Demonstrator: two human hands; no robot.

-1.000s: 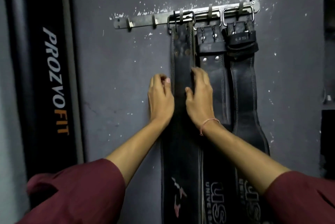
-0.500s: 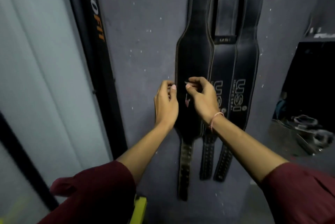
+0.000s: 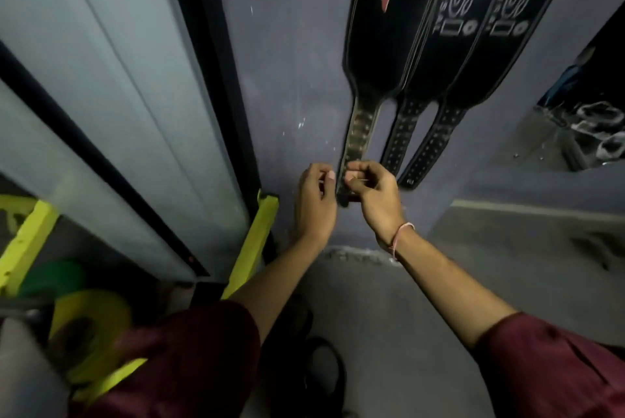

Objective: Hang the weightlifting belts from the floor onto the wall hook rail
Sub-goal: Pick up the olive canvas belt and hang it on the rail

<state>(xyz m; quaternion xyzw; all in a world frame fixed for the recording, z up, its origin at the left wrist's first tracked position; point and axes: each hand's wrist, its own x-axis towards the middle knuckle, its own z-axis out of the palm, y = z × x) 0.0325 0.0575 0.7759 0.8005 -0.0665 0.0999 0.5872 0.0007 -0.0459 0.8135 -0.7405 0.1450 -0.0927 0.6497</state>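
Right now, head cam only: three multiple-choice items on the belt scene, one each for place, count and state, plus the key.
1. Where do the left hand and right hand grip?
A) the perforated bottom tip of the leftmost black leather belt
B) a buckle at the top
C) a yellow weight plate

2. How many belts hang on the grey painted wall?
A) two
B) three
C) four

3. What state is the leftmost belt in?
A) coiled on the floor
B) hanging straight, tip down
C) buckled into a loop

Key:
1 A: the fingers of both hands curl around that strap tip.
2 B: the leftmost belt, the middle belt and the rightmost belt hang side by side.
3 B: it runs straight down the wall to the hands.
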